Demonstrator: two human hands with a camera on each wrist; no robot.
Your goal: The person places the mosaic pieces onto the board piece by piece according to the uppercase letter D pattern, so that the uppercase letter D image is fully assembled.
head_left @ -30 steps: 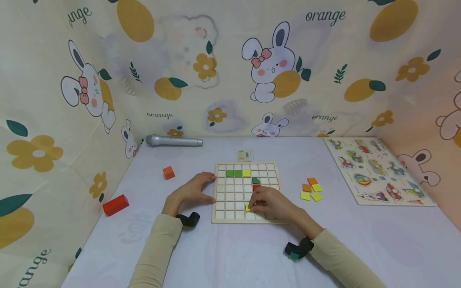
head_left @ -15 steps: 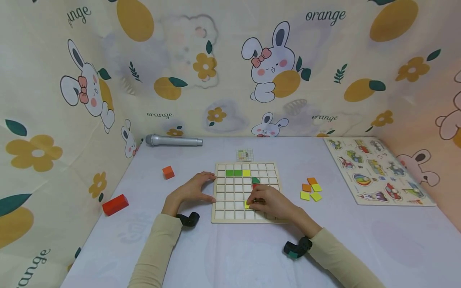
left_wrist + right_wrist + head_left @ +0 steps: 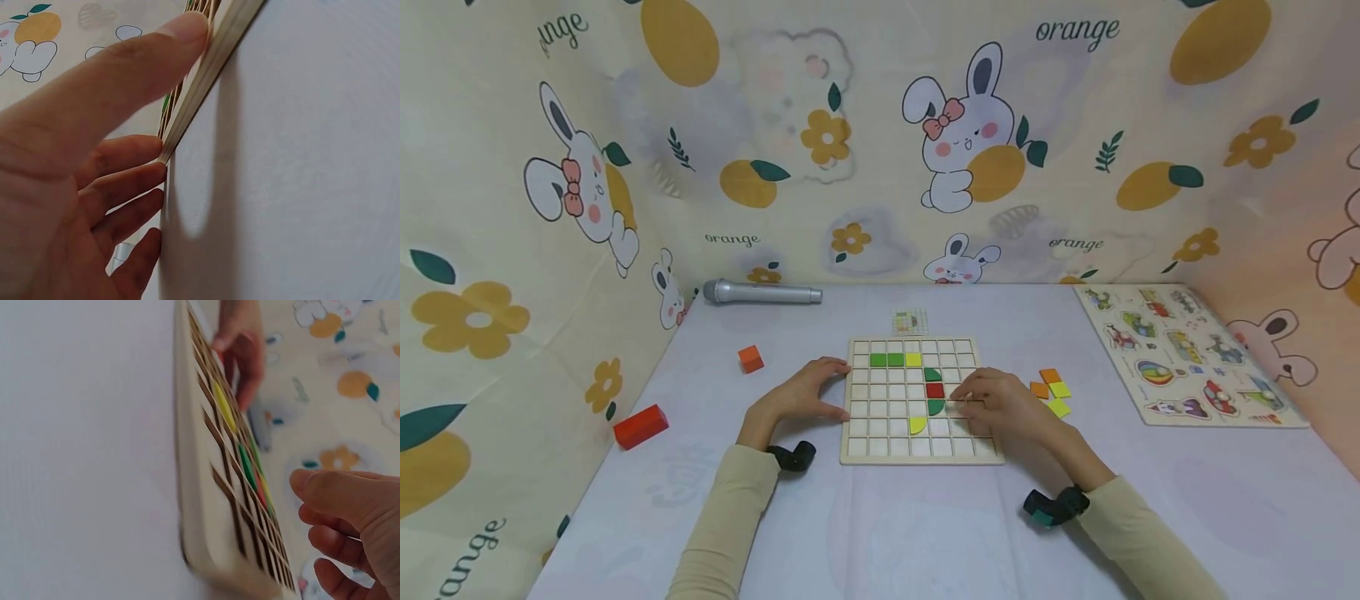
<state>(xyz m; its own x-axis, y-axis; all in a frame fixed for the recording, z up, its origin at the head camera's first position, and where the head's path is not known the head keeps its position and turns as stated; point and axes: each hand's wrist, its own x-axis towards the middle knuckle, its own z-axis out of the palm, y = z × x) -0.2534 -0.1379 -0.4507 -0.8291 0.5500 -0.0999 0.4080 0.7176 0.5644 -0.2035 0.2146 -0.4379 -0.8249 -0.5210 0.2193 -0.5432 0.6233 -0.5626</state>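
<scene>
Clock centred on grid board (image 3: 877, 409), 12 = far edge. Board flat on tabletop (image 3: 910, 533), mid-view.

Left hand (image 3: 801, 393) at board's 9 o'clock edge, thumb and fingers spread wide, fingertips at the rim; left wrist view agrees. Right hand (image 3: 1003, 404) over board's 3 o'clock side, loosely curled, thumb near index finger, narrow, nothing held.

On board: yellow rounded piece (image 3: 917, 426) toward 6 o'clock, in a cell. Red square (image 3: 934, 390) right of centre, upper green rounded piece (image 3: 932, 375) at its 12, lower green rounded piece (image 3: 936, 407) at its 6. Yellow piece sits between 7 and 8 o'clock from the lower green one. Row near 12 o'clock edge: two green squares (image 3: 896, 360), then yellow square (image 3: 913, 360).

Around board: pattern card (image 3: 910, 322) at 12, just beyond the rim; silver microphone (image 3: 763, 292) at 10; orange cube (image 3: 751, 359) between 9 and 10; red block (image 3: 641, 427) roughly 9, farther out. Loose orange and yellow tiles (image 3: 1060, 390) at 3, partly behind right hand. Picture puzzle board (image 3: 1183, 392) also near 3, well apart. Bunny-print cloth (image 3: 880, 125) behind.
</scene>
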